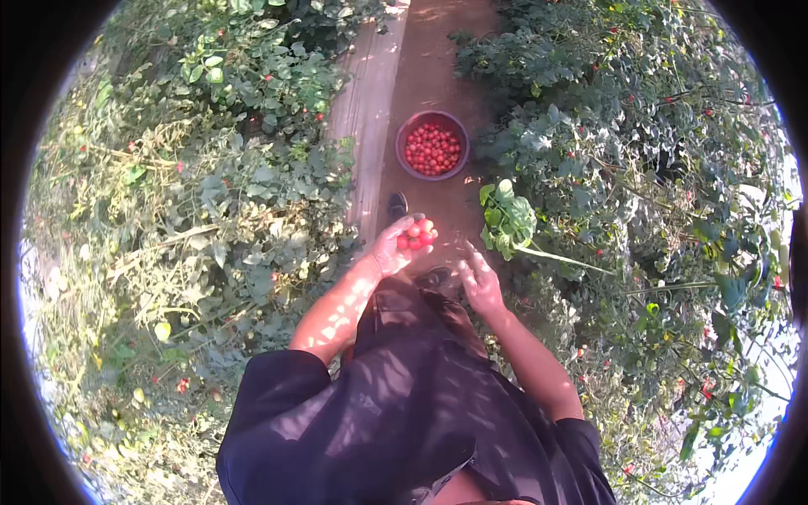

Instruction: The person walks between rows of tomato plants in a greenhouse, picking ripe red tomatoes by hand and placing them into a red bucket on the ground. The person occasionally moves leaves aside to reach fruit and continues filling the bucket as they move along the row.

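Observation:
In my left hand [396, 250], palm up, lies a small heap of red cherry tomatoes [417, 233], the fingers curled around it. My right hand [481, 281] is apart from it to the right, its fingers spread and nothing seen in them. Beyond both hands, a round purple bucket [402, 160] stands on the ground, partly filled with small red tomatoes [433, 149]. A leafy green shoot [510, 218] leans out over the path just beyond my right hand.
Dense tomato plants line both sides, the left row [252, 183] and the right row [568, 164], with scattered red fruit. Between them runs a narrow dirt path [435, 57] with a pale strip [366, 95] along its left side. My shoes [397, 205] are on the path.

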Demonstrator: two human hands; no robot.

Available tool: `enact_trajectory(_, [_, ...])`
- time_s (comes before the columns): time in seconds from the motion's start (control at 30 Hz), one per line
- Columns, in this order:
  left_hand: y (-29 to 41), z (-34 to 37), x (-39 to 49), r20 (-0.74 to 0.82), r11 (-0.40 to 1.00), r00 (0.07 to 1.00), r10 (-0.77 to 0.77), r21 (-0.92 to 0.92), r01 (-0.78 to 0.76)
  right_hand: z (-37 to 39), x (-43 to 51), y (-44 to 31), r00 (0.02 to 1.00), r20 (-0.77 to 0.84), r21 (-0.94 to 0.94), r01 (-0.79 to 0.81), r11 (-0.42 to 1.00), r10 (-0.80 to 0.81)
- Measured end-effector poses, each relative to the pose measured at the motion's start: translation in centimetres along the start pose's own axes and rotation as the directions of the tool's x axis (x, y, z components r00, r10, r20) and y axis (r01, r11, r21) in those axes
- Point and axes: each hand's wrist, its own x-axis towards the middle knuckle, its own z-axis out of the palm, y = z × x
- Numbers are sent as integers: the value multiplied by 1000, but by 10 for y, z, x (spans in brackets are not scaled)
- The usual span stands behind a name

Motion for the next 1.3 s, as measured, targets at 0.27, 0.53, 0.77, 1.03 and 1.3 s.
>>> enact_trajectory(0.27, [115,-50,144,-232,978,973,-12,200,60,-5,39,28,950,137,-211,-249,945,281])
enact_trajectory(0.53, [149,-38,228,-551,908,830,90,388,160,7,88,4,838,-12,1,-546,838,546])
enact_trajectory(0.77, [163,-72,166,-622,728,782,40,554,403,17,136,-60,888,79,-137,-440,887,453])
enact_trajectory(1.03, [188,-176,77,-623,600,694,361,725,338,17,172,-104,960,177,-188,-183,965,216])
enact_trajectory(1.3, [153,-167,-1,-603,688,653,458,706,168,-19,207,-137,979,196,-295,114,949,-57])
